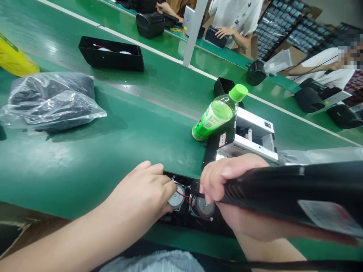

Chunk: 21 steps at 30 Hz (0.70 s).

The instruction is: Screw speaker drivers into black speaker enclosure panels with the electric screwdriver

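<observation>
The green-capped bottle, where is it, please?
In the head view, the bottle rests on the green belt, left of the white device, beyond the right hand.

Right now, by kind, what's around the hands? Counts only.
Round silver discs: 2
Black housing: 1
Black labelled casing: 1
Green-capped bottle: 1
Total: 5

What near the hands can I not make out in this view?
Head view:
Black case: its left end hidden by the left hand.
Black handheld tool: tip hidden by the right hand, far end cut off by the right edge.
Tool's white label: print too blurred to read.
</observation>
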Each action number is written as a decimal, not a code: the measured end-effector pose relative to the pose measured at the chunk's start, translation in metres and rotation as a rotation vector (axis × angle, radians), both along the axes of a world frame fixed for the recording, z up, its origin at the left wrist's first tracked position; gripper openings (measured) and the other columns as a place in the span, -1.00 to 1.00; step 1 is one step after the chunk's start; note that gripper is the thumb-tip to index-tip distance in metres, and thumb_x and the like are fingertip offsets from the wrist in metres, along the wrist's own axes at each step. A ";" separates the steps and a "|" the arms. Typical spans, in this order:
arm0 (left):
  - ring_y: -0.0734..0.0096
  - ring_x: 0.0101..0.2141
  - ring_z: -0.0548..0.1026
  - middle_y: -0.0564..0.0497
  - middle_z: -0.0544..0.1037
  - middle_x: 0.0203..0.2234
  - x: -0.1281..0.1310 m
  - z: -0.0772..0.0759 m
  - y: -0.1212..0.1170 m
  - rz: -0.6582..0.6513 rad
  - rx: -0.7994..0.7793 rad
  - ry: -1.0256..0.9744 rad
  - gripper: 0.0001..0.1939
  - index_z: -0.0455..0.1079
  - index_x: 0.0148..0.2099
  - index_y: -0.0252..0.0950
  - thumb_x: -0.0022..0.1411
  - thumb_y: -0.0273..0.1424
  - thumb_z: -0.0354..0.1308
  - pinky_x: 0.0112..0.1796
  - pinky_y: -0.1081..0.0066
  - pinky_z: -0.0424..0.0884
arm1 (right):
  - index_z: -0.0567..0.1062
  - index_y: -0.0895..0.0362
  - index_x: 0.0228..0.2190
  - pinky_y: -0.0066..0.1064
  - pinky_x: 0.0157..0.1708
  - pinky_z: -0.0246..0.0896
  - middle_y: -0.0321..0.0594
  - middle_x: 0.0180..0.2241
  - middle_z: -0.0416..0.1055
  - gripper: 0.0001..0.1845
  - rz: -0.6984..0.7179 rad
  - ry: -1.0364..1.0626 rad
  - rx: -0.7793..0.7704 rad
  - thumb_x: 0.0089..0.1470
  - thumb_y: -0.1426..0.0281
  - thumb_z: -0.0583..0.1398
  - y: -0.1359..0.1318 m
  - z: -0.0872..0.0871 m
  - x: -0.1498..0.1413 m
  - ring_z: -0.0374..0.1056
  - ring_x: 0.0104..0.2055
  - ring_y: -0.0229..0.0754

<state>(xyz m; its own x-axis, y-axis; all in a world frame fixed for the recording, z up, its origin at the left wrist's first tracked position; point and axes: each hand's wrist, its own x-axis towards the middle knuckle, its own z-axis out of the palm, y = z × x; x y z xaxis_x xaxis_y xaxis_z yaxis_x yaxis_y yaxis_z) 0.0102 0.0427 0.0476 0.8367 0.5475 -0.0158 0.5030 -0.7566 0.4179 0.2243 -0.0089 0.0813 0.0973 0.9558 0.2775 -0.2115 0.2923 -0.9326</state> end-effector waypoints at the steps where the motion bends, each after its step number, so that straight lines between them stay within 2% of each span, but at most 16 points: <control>1: 0.22 -0.32 0.40 0.13 0.63 -0.43 0.001 0.002 0.001 -0.007 -0.003 0.024 -0.72 0.53 -0.30 -0.23 0.11 -0.36 0.59 -0.28 0.18 0.05 | 0.68 -0.01 -0.23 -0.18 -0.54 0.35 -0.25 -0.55 0.51 -0.52 0.011 0.002 0.048 0.24 -0.14 0.27 0.002 -0.003 -0.003 0.41 -0.59 -0.09; 4: 0.19 -0.30 0.42 0.10 0.64 -0.43 0.005 0.008 0.004 -0.013 -0.010 0.082 -0.74 0.52 -0.31 -0.23 0.12 -0.37 0.58 -0.27 0.18 0.06 | 0.69 0.05 -0.20 -0.24 -0.63 0.25 -0.25 -0.56 0.46 -0.28 0.035 0.052 0.113 0.18 -0.32 0.17 0.008 -0.012 -0.011 0.37 -0.62 -0.10; 6: 0.17 -0.29 0.44 0.09 0.65 -0.41 0.007 0.011 0.005 -0.011 -0.014 0.106 -0.74 0.53 -0.30 -0.23 0.12 -0.37 0.58 -0.26 0.18 0.07 | 0.68 0.04 -0.19 -0.24 -0.66 0.22 -0.25 -0.58 0.43 -0.21 0.044 0.075 0.139 0.13 -0.38 0.12 0.012 -0.017 -0.015 0.35 -0.63 -0.09; 9: 0.15 -0.26 0.45 0.07 0.66 -0.40 0.008 0.011 0.005 -0.011 -0.013 0.123 -0.75 0.55 -0.29 -0.23 0.13 -0.36 0.58 -0.26 0.19 0.07 | 0.67 0.01 -0.16 -0.26 -0.68 0.19 -0.25 -0.60 0.42 -0.27 0.040 0.060 0.184 0.16 -0.32 0.09 0.015 -0.021 -0.017 0.32 -0.64 -0.10; 13: 0.14 -0.25 0.46 0.06 0.66 -0.40 0.009 0.011 0.005 -0.021 -0.007 0.136 -0.77 0.54 -0.29 -0.23 0.15 -0.38 0.56 -0.26 0.19 0.07 | 0.67 0.00 -0.08 -0.32 -0.70 0.17 -0.29 -0.59 0.44 -0.41 0.043 0.046 0.191 0.21 -0.17 0.16 0.016 -0.019 -0.018 0.29 -0.66 -0.16; 21: 0.18 -0.30 0.45 0.08 0.63 -0.44 0.009 0.011 0.005 -0.026 0.021 0.108 -0.73 0.50 -0.35 -0.24 0.10 -0.41 0.58 -0.28 0.21 0.07 | 0.68 0.02 -0.23 -0.31 -0.72 0.14 -0.30 -0.66 0.38 -0.28 0.063 0.112 0.172 0.12 -0.34 0.18 0.020 -0.020 -0.023 0.29 -0.68 -0.13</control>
<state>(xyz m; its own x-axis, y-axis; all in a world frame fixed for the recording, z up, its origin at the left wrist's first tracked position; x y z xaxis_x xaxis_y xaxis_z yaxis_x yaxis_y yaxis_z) 0.0189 0.0482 0.0589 0.8448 0.5265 -0.0956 0.5241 -0.7781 0.3461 0.2010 0.0107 0.0616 0.0779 0.9005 0.4278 -0.3337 0.4279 -0.8400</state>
